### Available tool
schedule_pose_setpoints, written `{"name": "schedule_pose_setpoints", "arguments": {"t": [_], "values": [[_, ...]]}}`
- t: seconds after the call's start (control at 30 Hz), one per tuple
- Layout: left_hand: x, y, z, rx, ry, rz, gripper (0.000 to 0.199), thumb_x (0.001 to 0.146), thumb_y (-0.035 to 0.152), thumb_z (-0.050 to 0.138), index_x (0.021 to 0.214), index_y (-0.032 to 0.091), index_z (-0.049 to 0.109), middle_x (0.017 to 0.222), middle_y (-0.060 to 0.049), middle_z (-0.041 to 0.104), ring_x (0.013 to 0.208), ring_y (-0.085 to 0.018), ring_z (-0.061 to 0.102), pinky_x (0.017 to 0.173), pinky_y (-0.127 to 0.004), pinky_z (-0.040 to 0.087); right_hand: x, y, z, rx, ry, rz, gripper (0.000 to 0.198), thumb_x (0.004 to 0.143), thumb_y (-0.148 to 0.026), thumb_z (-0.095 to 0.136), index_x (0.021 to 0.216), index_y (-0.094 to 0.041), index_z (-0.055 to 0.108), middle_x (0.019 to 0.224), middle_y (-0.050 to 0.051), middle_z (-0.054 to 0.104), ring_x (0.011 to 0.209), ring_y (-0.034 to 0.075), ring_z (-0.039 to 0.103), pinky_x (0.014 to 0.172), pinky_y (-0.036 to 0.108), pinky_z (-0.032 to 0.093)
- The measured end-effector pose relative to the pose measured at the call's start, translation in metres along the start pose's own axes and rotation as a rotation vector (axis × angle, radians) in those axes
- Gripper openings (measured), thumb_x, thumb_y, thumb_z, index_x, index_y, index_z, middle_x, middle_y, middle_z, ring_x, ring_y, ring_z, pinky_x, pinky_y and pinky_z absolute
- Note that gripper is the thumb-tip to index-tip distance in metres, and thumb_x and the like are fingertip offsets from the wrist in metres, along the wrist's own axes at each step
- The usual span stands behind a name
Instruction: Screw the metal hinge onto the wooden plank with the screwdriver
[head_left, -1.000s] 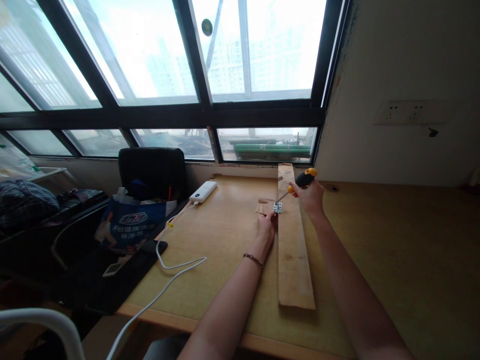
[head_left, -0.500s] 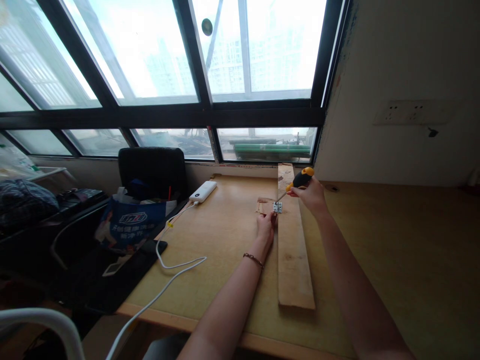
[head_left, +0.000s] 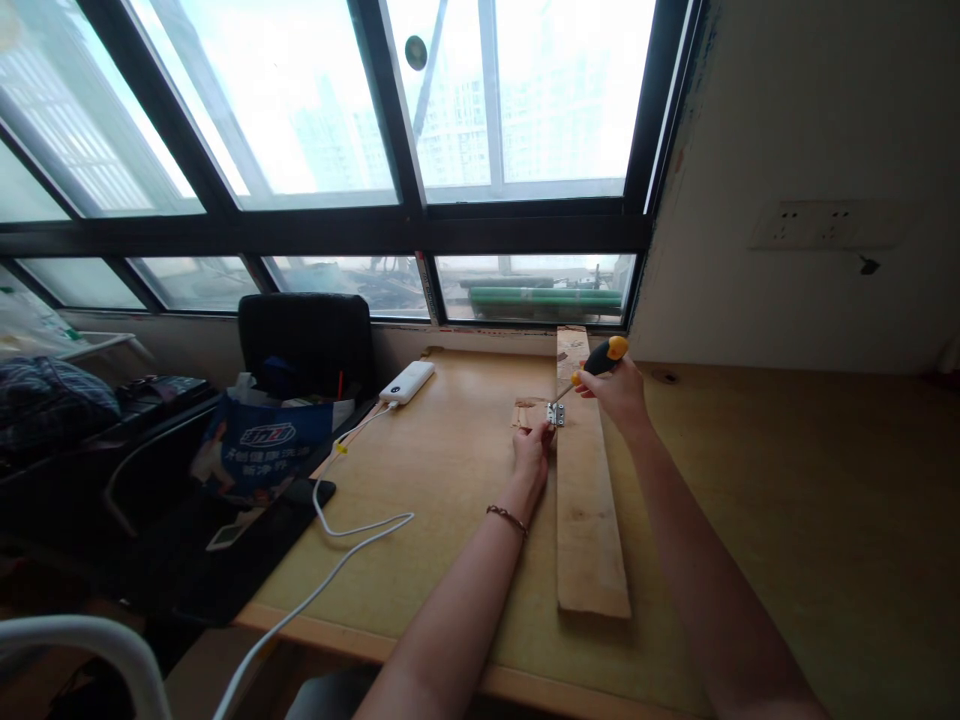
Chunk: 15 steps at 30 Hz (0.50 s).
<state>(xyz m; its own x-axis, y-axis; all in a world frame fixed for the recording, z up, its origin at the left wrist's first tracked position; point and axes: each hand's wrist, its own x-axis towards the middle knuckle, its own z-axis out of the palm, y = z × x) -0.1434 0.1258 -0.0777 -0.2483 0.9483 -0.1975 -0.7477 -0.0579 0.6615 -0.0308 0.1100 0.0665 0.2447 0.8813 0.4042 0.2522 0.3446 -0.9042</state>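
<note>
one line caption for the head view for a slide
Right hand drives a screwdriver into a small hinge on a plank; left hand steadies it.

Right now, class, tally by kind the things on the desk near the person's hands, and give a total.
Wooden planks: 1
Metal hinges: 1
Screwdrivers: 1
Power banks: 1
White cables: 1
Total: 5

- Daylight pours in through the big window point(head_left: 450, 110), whose panes are blown out to near white, so the buildings outside look hazy.
- The wooden surface point(head_left: 787, 500) is evenly lit, with only soft shadows.
- The room's left side point(head_left: 112, 480) lies dim and murky.
- Wide-angle distortion bends the window frame point(head_left: 150, 110) and stretches things at the edges.
- Small distant details look soft.
</note>
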Motion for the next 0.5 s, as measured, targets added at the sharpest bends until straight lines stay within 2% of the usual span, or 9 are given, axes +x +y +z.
{"name": "schedule_pose_setpoints", "arguments": {"t": [0.1,0.3,0.5], "values": [[0.0012,-0.0007,-0.0004,-0.002,-0.013,0.008,0.025,0.055,0.009,0.068,0.078,0.012,0.057,0.080,-0.006,0.065,0.068,-0.013,0.062,0.070,-0.027,0.049,0.0000,-0.0034,-0.0019,0.045,-0.038,0.005,0.033,0.058,-0.034,0.070,0.081,-0.016,0.053,0.079,0.007,0.067,0.053,0.020,0.065,0.045,0.028,0.055],[0.0041,-0.0032,-0.0024,0.031,0.004,0.034,0.024,0.055,0.009,0.069,0.074,0.012,0.056,0.075,-0.006,0.065,0.067,-0.013,0.062,0.068,-0.026,0.049,-0.0061,-0.0064,0.0016,-0.163,0.214,-0.024,0.044,0.060,-0.046,0.069,0.086,-0.016,0.051,0.065,0.006,0.065,0.047,0.022,0.063,0.038,0.027,0.051],[0.0017,-0.0001,-0.0007,0.021,0.033,0.045,0.024,0.053,0.008,0.070,0.071,0.012,0.053,0.072,-0.004,0.063,0.064,-0.012,0.061,0.065,-0.025,0.047,-0.0059,-0.0052,0.0036,-0.061,0.268,-0.003,0.050,0.062,-0.054,0.065,0.090,-0.015,0.050,0.063,0.004,0.064,0.045,0.020,0.062,0.037,0.026,0.049]]}}
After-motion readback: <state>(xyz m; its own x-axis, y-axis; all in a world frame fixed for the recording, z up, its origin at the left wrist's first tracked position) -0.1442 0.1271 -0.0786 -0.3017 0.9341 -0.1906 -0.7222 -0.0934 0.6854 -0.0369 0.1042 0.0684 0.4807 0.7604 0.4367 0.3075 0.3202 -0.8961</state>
